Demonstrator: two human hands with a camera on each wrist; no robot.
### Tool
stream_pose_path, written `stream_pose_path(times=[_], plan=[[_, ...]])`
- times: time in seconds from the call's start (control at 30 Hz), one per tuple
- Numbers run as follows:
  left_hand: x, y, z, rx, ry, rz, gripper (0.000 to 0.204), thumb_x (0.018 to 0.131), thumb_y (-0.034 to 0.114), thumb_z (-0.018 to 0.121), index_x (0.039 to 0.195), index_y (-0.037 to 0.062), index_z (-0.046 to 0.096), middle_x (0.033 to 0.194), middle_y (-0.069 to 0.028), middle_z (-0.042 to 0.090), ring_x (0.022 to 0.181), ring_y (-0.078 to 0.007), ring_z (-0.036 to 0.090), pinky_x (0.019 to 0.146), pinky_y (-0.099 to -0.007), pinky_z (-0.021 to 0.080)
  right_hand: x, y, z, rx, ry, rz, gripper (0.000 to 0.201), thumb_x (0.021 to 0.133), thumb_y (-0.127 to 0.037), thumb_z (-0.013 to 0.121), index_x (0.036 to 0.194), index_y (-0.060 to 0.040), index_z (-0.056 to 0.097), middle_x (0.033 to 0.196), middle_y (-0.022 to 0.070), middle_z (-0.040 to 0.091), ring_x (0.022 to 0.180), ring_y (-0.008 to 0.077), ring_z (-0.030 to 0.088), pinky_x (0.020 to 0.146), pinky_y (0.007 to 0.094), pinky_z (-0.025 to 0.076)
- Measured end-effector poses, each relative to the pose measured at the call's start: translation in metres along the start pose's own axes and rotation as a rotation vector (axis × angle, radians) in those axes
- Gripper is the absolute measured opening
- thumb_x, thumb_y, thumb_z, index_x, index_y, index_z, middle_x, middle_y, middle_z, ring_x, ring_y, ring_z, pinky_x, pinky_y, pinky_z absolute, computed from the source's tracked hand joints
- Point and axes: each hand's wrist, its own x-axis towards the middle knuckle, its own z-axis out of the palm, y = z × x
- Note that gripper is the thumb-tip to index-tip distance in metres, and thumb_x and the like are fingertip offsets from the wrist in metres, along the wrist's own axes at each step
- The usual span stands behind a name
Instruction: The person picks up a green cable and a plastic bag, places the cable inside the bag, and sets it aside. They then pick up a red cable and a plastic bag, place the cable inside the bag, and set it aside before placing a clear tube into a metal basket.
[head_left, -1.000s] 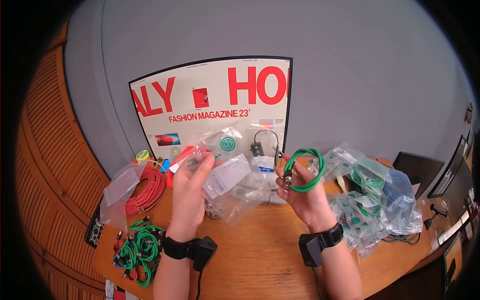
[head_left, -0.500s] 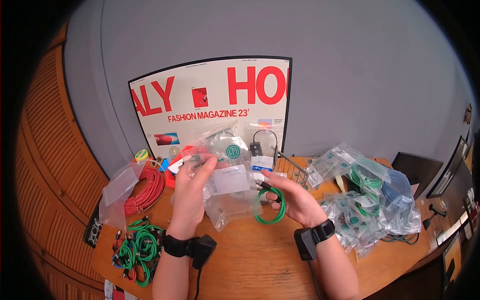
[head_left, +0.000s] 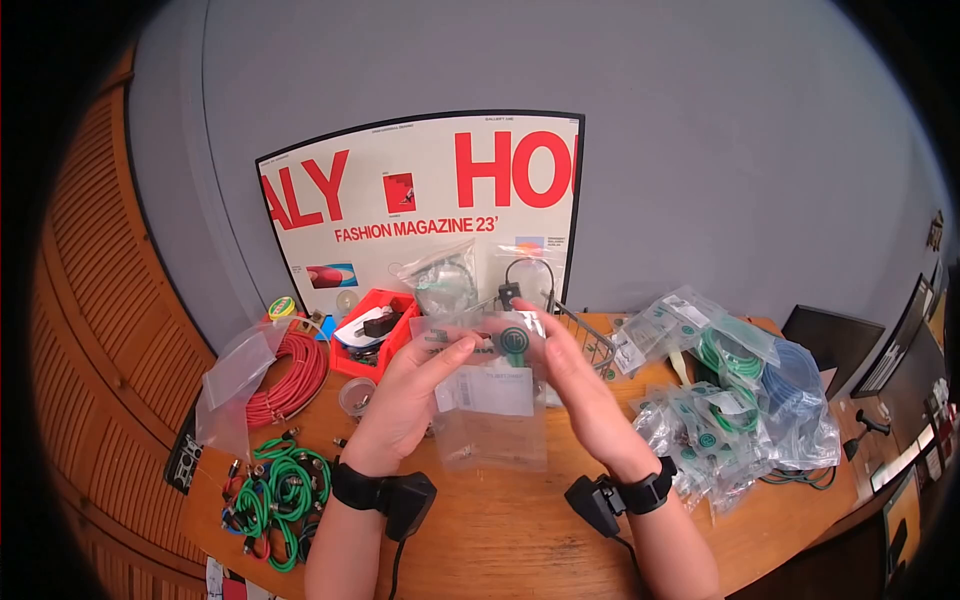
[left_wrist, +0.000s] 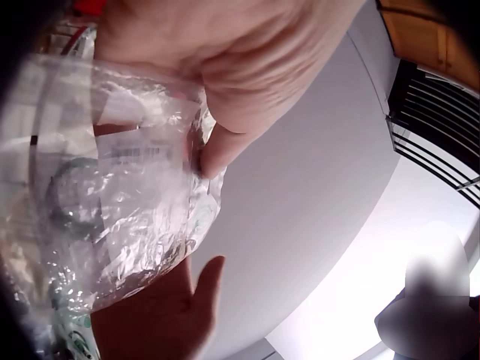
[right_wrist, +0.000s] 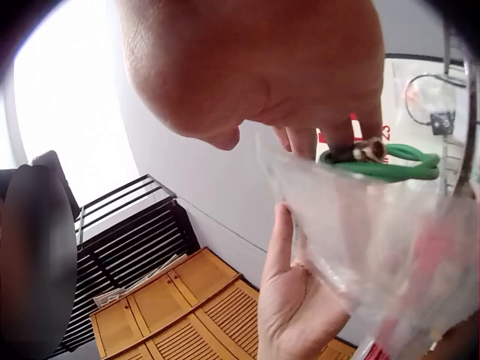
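Observation:
My left hand pinches a clear plastic bag near its top edge, thumb in front. The bag hangs upright over the table, with a white label and green print. My right hand is at the bag's upper right edge, holding a coiled green cable in its fingers. A metal connector on the cable shows in the right wrist view. From the head, the cable is mostly hidden behind the bag and fingers. Crinkled, shiny plastic fills much of the left wrist view.
Green cables lie piled at the left, below a red cable coil. A red bin, wire rack and monitor stand behind. Bagged cables cover the table's right side.
My right hand has brought the green cable leftward from the right side to the bag's upper edge. The tilted bag has straightened upright, and the red bin shows more fully.

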Motion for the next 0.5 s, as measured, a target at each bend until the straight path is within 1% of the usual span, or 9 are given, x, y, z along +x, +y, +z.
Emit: stream_pose_path(times=[0.03,0.1,0.13,0.2,0.23,0.3,0.33,0.4,0.5], plan=[[0.0,0.0,0.0,0.0,0.0,-0.002,0.022,0.094,0.02,0.059,0.108,0.0027,0.062,0.107,-0.0061,0.064,0.106,-0.0156,0.057,0.093,-0.0314,0.044,-0.001,0.0,0.003,0.0,0.001,0.001,0.055,0.103,-0.038,0.032,0.148,-0.0069,0.026,0.15,0.011,0.032,0.137,0.0227,0.029,0.113,0.0346,0.02],[0.001,0.002,0.0,-0.032,0.004,-0.016,0.022,0.094,0.019,0.06,0.107,0.0024,0.063,0.107,-0.0046,0.064,0.105,-0.0149,0.057,0.093,-0.0304,0.043,-0.004,-0.001,0.006,-0.089,-0.08,0.002,0.061,0.103,-0.044,0.028,0.151,-0.0083,0.018,0.154,0.0113,0.022,0.143,0.0244,0.017,0.115,0.0365,0.014],[0.001,0.0,-0.001,-0.031,0.003,-0.017,0.022,0.094,0.019,0.06,0.107,0.0024,0.063,0.107,-0.0046,0.064,0.105,-0.0149,0.057,0.093,-0.0304,0.043,-0.004,-0.002,0.007,-0.088,-0.079,0.002,0.061,0.103,-0.044,0.028,0.151,-0.0083,0.018,0.154,0.0113,0.022,0.143,0.0244,0.017,0.115,0.0365,0.014],[0.002,-0.005,-0.003,0.046,0.049,-0.013,0.02,0.093,0.018,0.06,0.106,0.0024,0.064,0.107,-0.0039,0.064,0.104,-0.013,0.057,0.092,-0.0288,0.043,-0.004,-0.005,0.009,0.012,-0.099,0.011,0.063,0.103,-0.046,0.024,0.152,-0.0082,0.012,0.156,0.0115,0.018,0.145,0.024,0.011,0.116,0.0377,0.011],[0.003,-0.007,-0.001,0.045,0.052,-0.012,0.02,0.093,0.018,0.06,0.106,0.0024,0.064,0.107,-0.0039,0.064,0.104,-0.013,0.057,0.092,-0.0288,0.043,-0.002,-0.002,0.008,0.011,-0.101,0.012,0.063,0.103,-0.046,0.024,0.152,-0.0082,0.012,0.156,0.0115,0.018,0.145,0.024,0.011,0.116,0.0377,0.011],[0.004,-0.012,0.005,0.225,0.059,0.131,0.018,0.093,0.017,0.061,0.104,0.0029,0.064,0.105,-0.0035,0.065,0.1,-0.0104,0.058,0.088,-0.0264,0.044,0.002,0.007,0.004,0.18,-0.205,-0.047,0.066,0.102,-0.048,0.021,0.151,-0.0061,0.009,0.156,0.0121,0.015,0.145,0.0243,0.011,0.116,0.0385,0.01],[0.004,-0.012,0.007,0.223,0.061,0.131,0.018,0.093,0.017,0.061,0.104,0.0029,0.064,0.105,-0.0035,0.065,0.1,-0.0104,0.058,0.088,-0.0264,0.044,0.002,0.007,0.004,0.18,-0.207,-0.045,0.066,0.102,-0.048,0.021,0.151,-0.0061,0.009,0.156,0.0121,0.015,0.145,0.0243,0.011,0.116,0.0385,0.01],[0.003,-0.011,0.01,0.31,0.065,0.152,0.016,0.093,0.015,0.061,0.103,0.0031,0.063,0.102,-0.0034,0.066,0.096,-0.009,0.059,0.084,-0.0247,0.046,0.002,0.006,0.006,0.228,-0.118,-0.041,0.068,0.101,-0.051,0.019,0.151,-0.0049,0.014,0.156,0.0122,0.018,0.143,0.0262,0.016,0.115,0.0423,0.014],[0.002,-0.011,0.009,0.36,0.073,0.201,0.017,0.092,0.015,0.062,0.103,0.0017,0.064,0.1,-0.0032,0.066,0.093,-0.0088,0.06,0.082,-0.0245,0.047,0.003,0.005,0.007,0.312,-0.125,-0.047,0.068,0.101,-0.051,0.018,0.151,-0.0051,0.016,0.155,0.0124,0.02,0.143,0.0256,0.016,0.115,0.0424,0.014]])
